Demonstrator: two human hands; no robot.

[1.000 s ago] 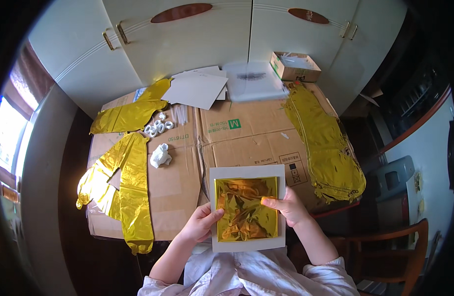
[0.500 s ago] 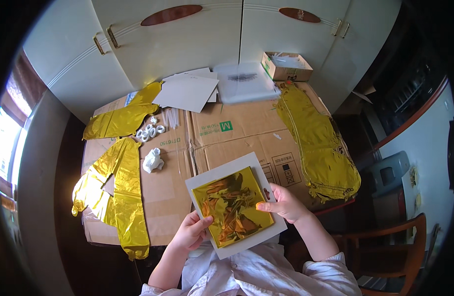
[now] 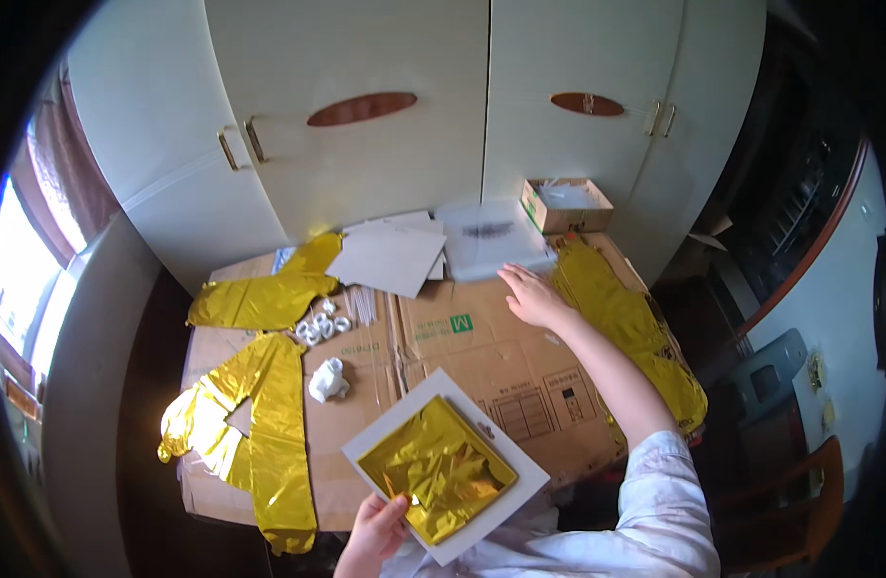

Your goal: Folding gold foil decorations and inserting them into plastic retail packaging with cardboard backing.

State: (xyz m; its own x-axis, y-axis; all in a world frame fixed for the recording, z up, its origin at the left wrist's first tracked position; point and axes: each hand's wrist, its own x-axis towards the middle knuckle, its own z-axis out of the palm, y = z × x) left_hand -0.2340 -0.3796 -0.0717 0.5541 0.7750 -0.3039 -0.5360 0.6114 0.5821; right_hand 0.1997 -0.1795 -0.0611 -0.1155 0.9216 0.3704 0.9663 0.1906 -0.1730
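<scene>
My left hand pinches the lower left edge of a white card with a hang hole. A folded gold foil balloon lies flat on the card, its surface wrinkled and shiny. My right hand is off the card, stretched out over the far part of the table with its fingers extended and nothing visible in them. Closest to its fingertips is a stack of clear plastic sleeves. Just left of those sleeves lie several white cards, loosely overlapped.
Flat gold foil balloons lie at the left and right of the cardboard-covered table. White ribbon rolls, thin clear straws and a crumpled white tissue sit left of centre. An open cardboard box stands far right, before cabinets.
My right hand has let go of the card and reached forward to the sleeves. My left hand alone keeps the card, now lower and more turned. The view has tilted up.
</scene>
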